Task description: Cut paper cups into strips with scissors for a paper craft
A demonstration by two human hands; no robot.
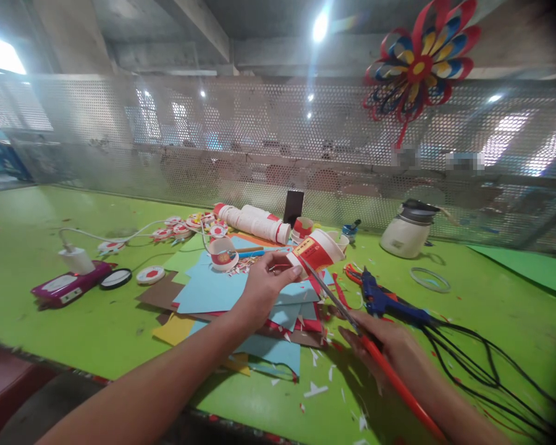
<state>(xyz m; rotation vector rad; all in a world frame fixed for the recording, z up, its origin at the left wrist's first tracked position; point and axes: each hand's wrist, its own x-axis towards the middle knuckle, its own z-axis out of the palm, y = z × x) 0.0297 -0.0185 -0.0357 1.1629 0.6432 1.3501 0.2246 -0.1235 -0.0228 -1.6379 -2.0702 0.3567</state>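
Now | left hand pinching red-and-white paper cup, tilted sideways | right hand gripping red-handled scissors, blades at cup

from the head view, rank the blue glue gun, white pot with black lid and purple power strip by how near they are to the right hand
1. Blue glue gun: just behind the right hand, which holds the scissors.
2. White pot with black lid: farther back on the right, near the mesh screen.
3. Purple power strip: far off on the left side of the table.
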